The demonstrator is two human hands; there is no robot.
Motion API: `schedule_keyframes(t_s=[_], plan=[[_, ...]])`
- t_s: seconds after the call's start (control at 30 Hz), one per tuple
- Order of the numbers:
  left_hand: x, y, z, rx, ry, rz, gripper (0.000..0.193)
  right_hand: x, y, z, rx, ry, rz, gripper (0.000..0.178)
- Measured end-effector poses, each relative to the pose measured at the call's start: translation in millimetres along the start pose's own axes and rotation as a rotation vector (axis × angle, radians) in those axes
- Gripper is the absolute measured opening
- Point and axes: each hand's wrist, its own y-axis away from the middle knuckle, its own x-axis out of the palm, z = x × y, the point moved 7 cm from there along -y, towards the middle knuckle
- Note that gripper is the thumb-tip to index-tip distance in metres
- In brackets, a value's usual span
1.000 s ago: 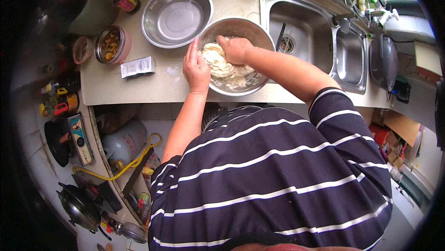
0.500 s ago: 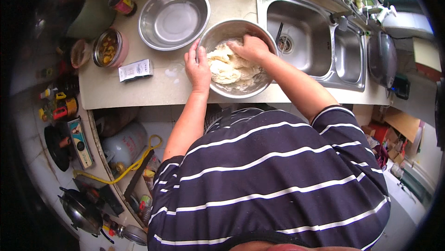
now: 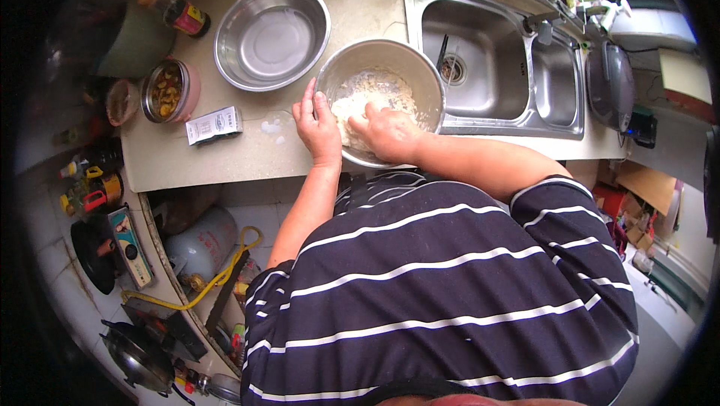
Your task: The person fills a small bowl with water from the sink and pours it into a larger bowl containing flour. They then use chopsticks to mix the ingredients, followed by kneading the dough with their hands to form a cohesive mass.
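A deep stainless steel bowl [image 3: 425,76] stands near the counter's front edge, with pale, shaggy dough [image 3: 375,89] and loose floury bits inside. My left hand [image 3: 319,133] steadies the bowl at its left rim, fingers along the outer wall and thumb by the rim. Inside, my right hand [image 3: 391,136] has its curled fingers in the dough, on the side nearest me; the fingertips are partly hidden. Floury residue coats the bowl's inner wall.
A wide metal basin [image 3: 271,38] sits to the left behind the bowl. A small white carton [image 3: 214,127], a pink container of food [image 3: 169,92] and a dark bottle [image 3: 186,17] stand further left. The double sink [image 3: 480,53] adjoins on the right.
My right hand has moved from the bowl's far right side to the near side, its forearm now lower. The dough, earlier a lifted clump, lies more spread out. My left hand stays at the rim.
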Motion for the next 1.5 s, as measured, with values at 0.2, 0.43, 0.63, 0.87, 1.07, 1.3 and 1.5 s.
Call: schedule_keyframes(t_s=[0.2, 0.43, 0.63, 0.87, 1.07, 1.3, 1.5], plan=[[0.5, 1.8, 2.3, 0.043, -0.030, 0.023, 0.032, 17.2, -55.6, -13.6, 0.113, 0.139, 0.074, 0.037], [-1.8, -1.0, -1.2, 0.080, -0.014, 0.050, 0.032, 15.1, -78.5, -78.0, 0.362, -0.235, 0.023, 0.052], [-3.1, -4.2, -0.9, 0.059, 0.034, 0.088, 0.032, -27.9, -68.4, -107.5, 0.347, -0.149, 0.228, 0.064], [-2.1, -11.6, -4.5, 0.140, -0.067, 0.038, 0.031, -13.9, -90.4, -52.6, 0.146, -0.451, 0.012, 0.047], [-1.2, -11.5, -7.2, 0.141, -0.072, 0.053, 0.031, -35.6, 6.8, -18.4, -0.289, -0.057, 0.003, 0.040], [0.3, -10.0, -7.3, 0.114, -0.050, 0.064, 0.031, 2.1, -4.8, -14.5, -0.077, 0.147, 0.231, 0.047], [-0.7, -12.5, -8.8, 0.154, -0.037, 0.056, 0.031, 5.3, -53.0, -29.0, 0.097, -0.006, 0.158, 0.045]])
